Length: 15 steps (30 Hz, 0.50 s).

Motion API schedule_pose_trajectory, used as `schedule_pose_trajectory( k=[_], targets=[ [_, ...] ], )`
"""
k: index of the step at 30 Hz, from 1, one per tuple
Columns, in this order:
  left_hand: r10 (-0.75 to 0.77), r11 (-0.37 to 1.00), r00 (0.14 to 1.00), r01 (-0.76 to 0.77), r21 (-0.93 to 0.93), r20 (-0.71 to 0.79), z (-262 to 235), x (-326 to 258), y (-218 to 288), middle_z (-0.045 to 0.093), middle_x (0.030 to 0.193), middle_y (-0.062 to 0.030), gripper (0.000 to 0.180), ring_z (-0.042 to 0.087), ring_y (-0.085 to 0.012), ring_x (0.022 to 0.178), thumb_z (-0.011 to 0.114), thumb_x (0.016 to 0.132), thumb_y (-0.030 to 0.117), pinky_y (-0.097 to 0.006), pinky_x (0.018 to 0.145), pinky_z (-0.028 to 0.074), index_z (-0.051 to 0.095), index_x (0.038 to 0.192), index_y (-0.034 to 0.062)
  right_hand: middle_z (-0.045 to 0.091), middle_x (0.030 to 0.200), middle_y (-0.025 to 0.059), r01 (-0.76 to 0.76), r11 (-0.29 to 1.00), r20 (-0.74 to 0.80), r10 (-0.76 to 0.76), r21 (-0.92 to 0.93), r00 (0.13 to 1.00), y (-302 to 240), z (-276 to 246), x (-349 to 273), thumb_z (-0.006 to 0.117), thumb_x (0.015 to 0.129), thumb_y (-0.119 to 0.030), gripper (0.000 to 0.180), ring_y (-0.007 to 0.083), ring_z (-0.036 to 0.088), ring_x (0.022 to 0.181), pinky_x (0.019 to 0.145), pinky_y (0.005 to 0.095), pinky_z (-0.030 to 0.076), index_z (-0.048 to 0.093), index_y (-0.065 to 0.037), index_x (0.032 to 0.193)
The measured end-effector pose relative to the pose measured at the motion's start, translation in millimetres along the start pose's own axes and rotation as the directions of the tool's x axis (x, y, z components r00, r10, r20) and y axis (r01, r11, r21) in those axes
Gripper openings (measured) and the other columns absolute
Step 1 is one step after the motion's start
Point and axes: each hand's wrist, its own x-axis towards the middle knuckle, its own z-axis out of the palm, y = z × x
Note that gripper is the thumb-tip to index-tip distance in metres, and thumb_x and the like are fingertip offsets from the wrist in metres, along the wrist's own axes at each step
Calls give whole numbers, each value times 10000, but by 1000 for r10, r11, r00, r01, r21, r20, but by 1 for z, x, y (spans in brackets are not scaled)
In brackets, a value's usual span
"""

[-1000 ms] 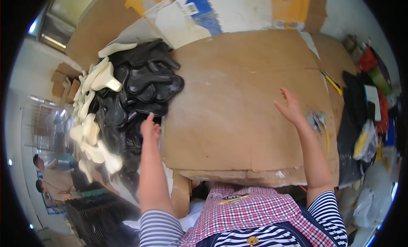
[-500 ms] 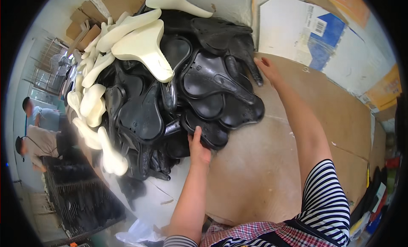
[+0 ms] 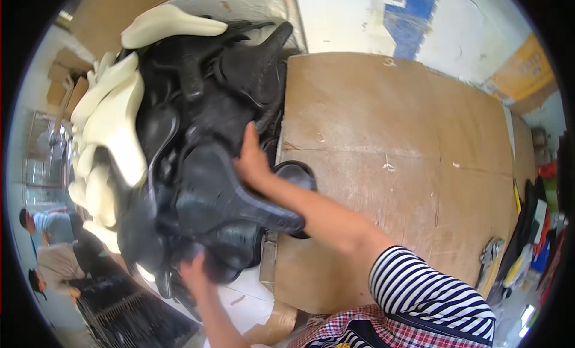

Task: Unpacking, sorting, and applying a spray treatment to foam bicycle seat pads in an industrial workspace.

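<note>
A heap of black bicycle saddle shells (image 3: 206, 183) stands in front of me, with cream saddle-shaped foam pads (image 3: 114, 123) along its left side. My right hand (image 3: 254, 159) is at the heap's right flank, beside a large shell whose narrow nose points right. One of its digits stretches upward, apart from the others; I see nothing gripped in it. Low at the front, my left hand (image 3: 194, 269) touches the near shells. Motion blurs it, and its fingers are partly lost among the black shapes.
Brown cardboard (image 3: 371, 186) covers the surface on the right. White and blue board (image 3: 371, 25) lines the back. At the left, two people (image 3: 57, 228) are near a dark slatted rack (image 3: 135, 309). Tools and coloured items (image 3: 527, 246) line the right edge.
My right hand has come from the far right of the heap to its nearer flank. My left hand has moved left and lower. The view has turned right, and shells lie differently.
</note>
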Motion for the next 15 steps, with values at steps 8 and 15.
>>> schedule_pose_trajectory(
  k=[8, 15],
  targets=[
    [209, 860, 938, -41, 509, -277, -164, 31, 27, 423, 1332, -166, 609, 461, -240, 1158, 575, 805, -6, -328, 980, 361, 333, 1364, -5, 284, 1388, 289, -209, 976, 272, 187, 53, 944, -60, 80, -111, 660, 718, -84, 1074, 441, 565, 973, 847, 474, 465, -154, -60, 1418],
    [576, 568, 743, -63, 821, -341, -150, -2, 3, 336, 1407, -179, 536, 371, -287, 1265, 473, 892, 137, -364, 1055, 280, 307, 1376, -22, 659, 788, 160, 6, 995, 562, 51, -100, 826, -58, -57, -19, 645, 688, -265, 235, 283, 648, 764, 735, 368, 510, 673, -33, 719]
  ],
)
